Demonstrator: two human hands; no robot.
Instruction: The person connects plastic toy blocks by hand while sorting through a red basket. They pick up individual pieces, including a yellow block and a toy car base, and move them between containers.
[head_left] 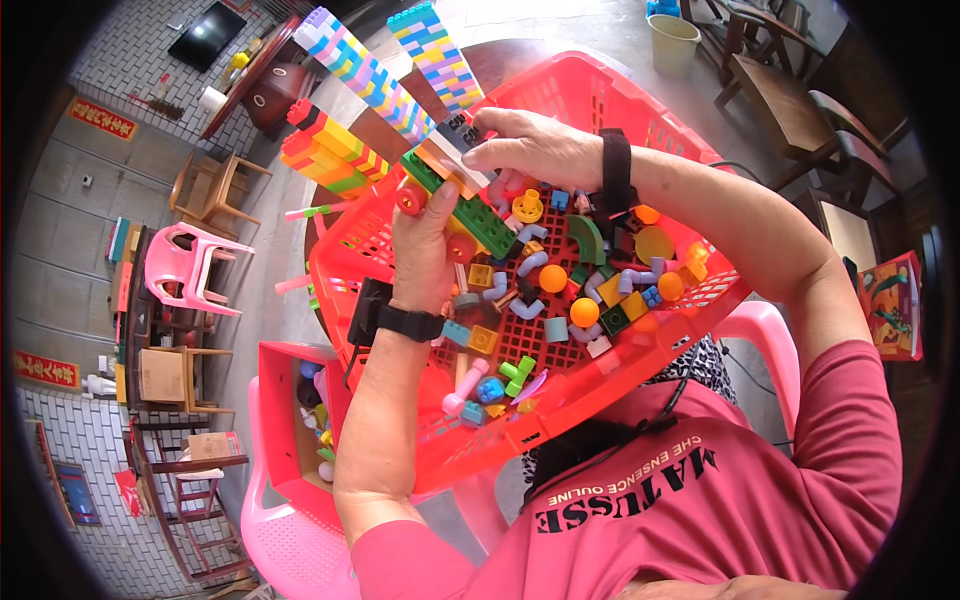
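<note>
Above a red plastic basket [520, 440], my left hand [422, 240] is closed around a toy-brick build [486, 228] with a long green base, an orange-and-white upper part and a red wheel [410, 198] at its side. From the right, my right hand [545, 150] reaches over it, thumb and forefinger closed at a dark studded brick [458, 130] on the far end of the build. Its other fingers are partly hidden. Inside the basket lie loose toy pieces: orange balls [553, 279], a green arch [585, 240], bent grey-blue tubes [530, 263] and a pink dumbbell-shaped piece [463, 388].
Brick towers stand beyond the basket: two pastel ones [365, 75] [436, 58] and a red-yellow one [335, 150]. At the lower left a red box [290, 400] of toys sits on a pink chair [290, 525]. A beige bin [675, 45] stands at the far right.
</note>
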